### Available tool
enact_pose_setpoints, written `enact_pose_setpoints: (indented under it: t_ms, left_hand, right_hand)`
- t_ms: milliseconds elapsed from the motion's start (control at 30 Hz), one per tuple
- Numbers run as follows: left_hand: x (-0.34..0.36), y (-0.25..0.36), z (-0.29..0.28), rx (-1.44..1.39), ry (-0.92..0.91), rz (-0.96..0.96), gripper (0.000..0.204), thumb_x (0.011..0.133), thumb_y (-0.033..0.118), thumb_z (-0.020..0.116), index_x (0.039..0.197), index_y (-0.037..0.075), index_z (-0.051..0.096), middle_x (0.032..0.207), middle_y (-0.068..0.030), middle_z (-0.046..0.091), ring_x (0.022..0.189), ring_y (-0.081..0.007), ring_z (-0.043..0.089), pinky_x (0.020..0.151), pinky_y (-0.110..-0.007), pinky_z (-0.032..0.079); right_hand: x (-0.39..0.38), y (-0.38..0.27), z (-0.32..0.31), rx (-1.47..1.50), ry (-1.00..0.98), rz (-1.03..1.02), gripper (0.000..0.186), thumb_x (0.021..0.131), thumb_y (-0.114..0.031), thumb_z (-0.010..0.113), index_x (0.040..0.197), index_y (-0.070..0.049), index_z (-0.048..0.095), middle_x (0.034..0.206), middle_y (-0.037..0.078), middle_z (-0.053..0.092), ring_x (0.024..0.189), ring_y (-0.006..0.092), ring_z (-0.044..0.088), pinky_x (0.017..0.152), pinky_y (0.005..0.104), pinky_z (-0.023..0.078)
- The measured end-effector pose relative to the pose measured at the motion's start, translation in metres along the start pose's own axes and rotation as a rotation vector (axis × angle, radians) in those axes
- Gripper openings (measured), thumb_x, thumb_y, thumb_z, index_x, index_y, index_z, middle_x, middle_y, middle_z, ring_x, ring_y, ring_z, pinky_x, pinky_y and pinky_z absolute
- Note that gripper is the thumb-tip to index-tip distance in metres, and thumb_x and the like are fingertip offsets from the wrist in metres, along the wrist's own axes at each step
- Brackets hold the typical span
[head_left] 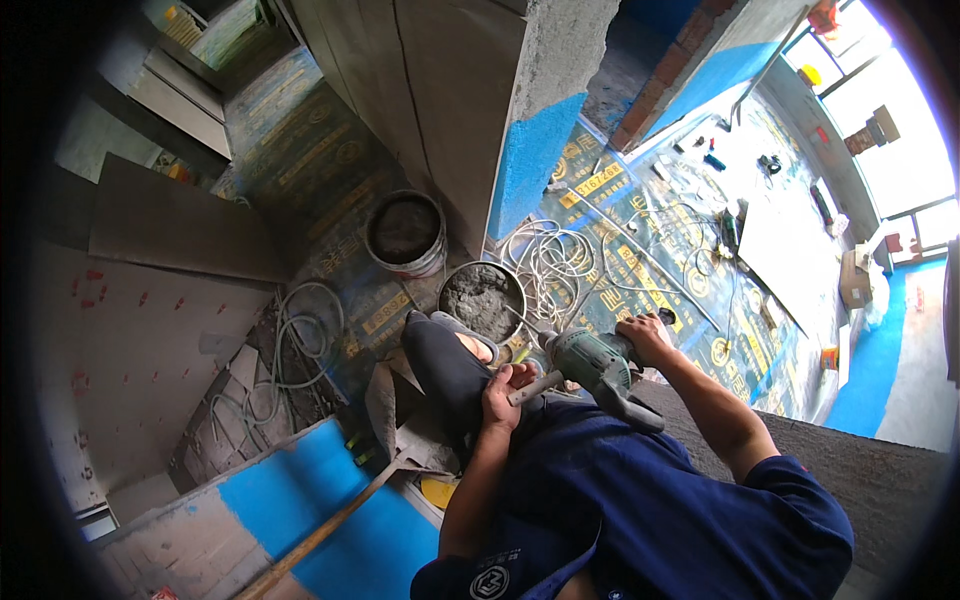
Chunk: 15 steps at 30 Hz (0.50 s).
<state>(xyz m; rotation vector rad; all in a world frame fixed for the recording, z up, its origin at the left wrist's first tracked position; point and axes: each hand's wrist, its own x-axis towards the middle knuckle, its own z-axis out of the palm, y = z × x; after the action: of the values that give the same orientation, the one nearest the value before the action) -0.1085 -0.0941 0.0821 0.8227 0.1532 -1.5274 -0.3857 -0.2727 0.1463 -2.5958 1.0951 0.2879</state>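
A bulky drill (590,362) of green casing and dark parts sits in front of the person's navy shirt (670,490), its thin rod slanting toward a round bucket (523,293) of lumpy, wet gray mortar (478,300). The left hand (508,393) is curled around the straight gray side handle, while the right hand (647,338) is closed over the grip on the other side. A second bucket (428,262), holding smoother dark gray stuff, stands just beyond. Loops of pale cable (560,262) crowd the floor beside the mortar, and a coiled hose (290,330) lies to the left. A shovel with a wooden handle (320,527) slants below; a rough wall corner (540,150), part painted blue, rises ahead. Yellow characters and round emblems repeat over the dark floor covering (325,200), and the shirt bears a pale round badge (490,581)
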Motion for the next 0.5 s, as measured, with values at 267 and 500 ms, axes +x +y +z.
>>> enact_pose_setpoints:
  t_ms: [267, 500]
  left_hand:
    - [-0.004, 0.008, -0.004, -0.04, -0.163, 0.038, 0.036, 0.092, 0.031, 0.052, 0.064, 0.009, 0.048, 0.062, -0.0106, 0.054, 0.069, -0.0257, 0.056, 0.096, -0.047, 0.041]
    - [-0.009, 0.012, -0.003, -0.138, -0.227, 0.033, 0.042, 0.092, 0.028, 0.051, 0.055, 0.012, 0.037, 0.05, -0.0039, 0.037, 0.059, -0.0214, 0.045, 0.096, -0.044, 0.04]
  right_hand:
    - [0.009, -0.001, -0.003, -0.001, -0.013, 0.0, 0.02, 0.07, -0.02, 0.064, 0.091, -0.017, 0.063, 0.086, 0.003, 0.064, 0.091, 0.0253, 0.061, 0.079, 0.0398, 0.043]
    - [0.015, 0.001, -0.009, 0.035, 0.032, -0.083, 0.022, 0.069, -0.023, 0.064, 0.09, -0.014, 0.062, 0.082, 0.006, 0.062, 0.084, 0.0286, 0.062, 0.073, 0.0418, 0.042]
